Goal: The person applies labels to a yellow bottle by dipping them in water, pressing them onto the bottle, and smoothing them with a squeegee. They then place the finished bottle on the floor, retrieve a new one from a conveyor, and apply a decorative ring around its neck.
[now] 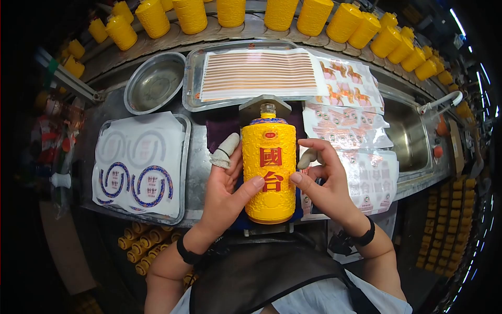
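A yellow embossed bottle (pixel 269 201) with red characters, a small red oval mark and a blue patterned band round its shoulder lies on a stand with its clear neck pointing away from me. My left hand (pixel 226 183) is at its left side, the thumb resting on the front and the other fingers along the side; one finger wears a pale cover. On the right side, my right hand (pixel 324 183) has its thumb tip at the lower red character, its fingers curved and apart. A grey cover sits on one of its fingers.
Left, a tray (pixel 184 157) bears decal sheets; a metal bowl (pixel 155 82) stands behind it. Striped sheets (pixel 256 73) lie in a back tray, more decal sheets (pixel 348 125) at right. Beyond are a sink (pixel 408 137) with a tap and a conveyor (pixel 256 29) of yellow bottles.
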Demonstrator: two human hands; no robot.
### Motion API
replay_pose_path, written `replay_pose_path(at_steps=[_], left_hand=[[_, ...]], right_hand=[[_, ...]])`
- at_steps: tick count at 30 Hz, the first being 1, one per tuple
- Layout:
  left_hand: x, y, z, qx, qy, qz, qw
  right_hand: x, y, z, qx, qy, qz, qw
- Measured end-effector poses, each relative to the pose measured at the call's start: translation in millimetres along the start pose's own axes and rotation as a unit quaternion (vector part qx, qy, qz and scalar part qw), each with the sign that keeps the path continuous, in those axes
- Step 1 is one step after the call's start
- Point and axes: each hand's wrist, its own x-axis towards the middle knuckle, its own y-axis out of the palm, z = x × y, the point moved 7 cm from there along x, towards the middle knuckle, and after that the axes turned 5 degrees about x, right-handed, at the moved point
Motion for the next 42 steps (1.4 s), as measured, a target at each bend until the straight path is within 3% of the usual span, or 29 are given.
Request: replay_pose_path(at_steps=[5, 9, 12, 30, 33, 36, 39, 42], left_hand=[[0, 3, 3, 0.015, 0.031, 0.011, 0.999], [1, 3, 1, 0.016, 0.037, 0.012, 0.999], [1, 3, 4, 0.007, 0.032, 0.01, 0.999], [2, 8, -1, 0.012, 0.046, 0.015, 0.999], [2, 6, 1, 0.011, 0.041, 0.016, 0.999], [2, 4, 0, 0.001, 0.034, 0.019, 0.999], [1, 5, 1, -0.004, 0.032, 0.021, 0.999], [2, 7, -1, -0.001, 0.029, 0.021, 0.999]], right_hand=[[4, 16, 48, -0.252, -0.198, 0.051, 0.946], [9, 22, 45, -0.285, -0.234, 0.066, 0.927], [10, 22, 43, -0.296, -0.198, 0.062, 0.932], [12, 22, 42, -0.274, -0.233, 0.07, 0.93], [11, 16, 33, -0.241, -0.119, 0.069, 0.961], [17, 6, 9, 0.017, -0.044, -0.015, 0.999], [20, 5, 5, 0.086, 0.043, 0.005, 0.995], [20, 10, 11, 0.04, -0.002, 0.009, 0.999]])
